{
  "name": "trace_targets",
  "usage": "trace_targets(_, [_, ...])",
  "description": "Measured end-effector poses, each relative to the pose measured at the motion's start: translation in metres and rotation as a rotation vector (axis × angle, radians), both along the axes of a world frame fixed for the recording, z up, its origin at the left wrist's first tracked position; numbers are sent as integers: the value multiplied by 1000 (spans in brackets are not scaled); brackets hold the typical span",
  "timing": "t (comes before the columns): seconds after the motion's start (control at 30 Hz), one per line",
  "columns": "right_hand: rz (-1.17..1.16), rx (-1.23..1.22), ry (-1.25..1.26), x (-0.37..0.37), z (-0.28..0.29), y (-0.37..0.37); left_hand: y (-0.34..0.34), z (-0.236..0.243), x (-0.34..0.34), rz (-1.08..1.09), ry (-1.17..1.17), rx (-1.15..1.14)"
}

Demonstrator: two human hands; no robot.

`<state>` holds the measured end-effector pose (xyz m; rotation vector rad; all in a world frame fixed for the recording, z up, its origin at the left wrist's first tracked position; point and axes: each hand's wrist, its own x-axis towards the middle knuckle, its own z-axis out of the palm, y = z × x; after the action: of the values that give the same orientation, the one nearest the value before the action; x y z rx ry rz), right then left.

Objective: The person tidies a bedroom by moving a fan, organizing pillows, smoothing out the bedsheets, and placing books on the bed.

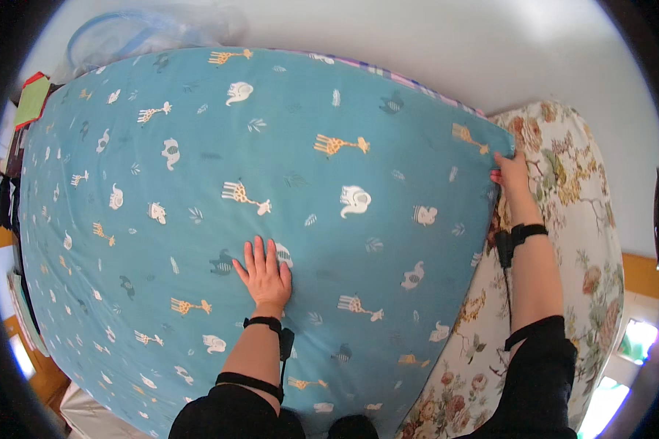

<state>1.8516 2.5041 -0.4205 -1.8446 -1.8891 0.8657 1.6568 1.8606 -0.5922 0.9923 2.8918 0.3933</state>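
A teal fitted sheet [293, 212] printed with giraffes, elephants and leaves is spread over a wide mattress. My left hand [266, 282] lies flat on the sheet near the middle, fingers spread and holding nothing. At the far right corner, my right hand [514, 175] grips the edge of the sheet, its fingers partly hidden beneath the border. Along that right side runs a cream floral cover [575, 212], with roses and branches, beside my right forearm. Both forearms wear black straps with small dark devices.
A strip of plaid cloth [388, 75] shows between the far mattress edge and the white wall [432, 36]. A clear plastic bag with a blue rim [117, 36] stands at the far left. Red and green items [31, 101] sit by the left edge.
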Motion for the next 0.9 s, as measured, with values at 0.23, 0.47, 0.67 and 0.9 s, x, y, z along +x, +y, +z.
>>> trace_targets(0.23, [115, 59, 104, 16, 55, -55, 19, 10, 21, -31, 5, 33])
trace_targets(0.47, [693, -682, 146, 46, 42, -467, -17, 51, 10, -41, 55, 16])
trace_targets(0.67, [795, -1156, 288, 141, 66, -706, -185, 162, 61, 197, -735, 431])
trace_targets(0.9, [1190, -1572, 352, 166, 108, -755, -375, 247, 113, 913, -1355, 1048])
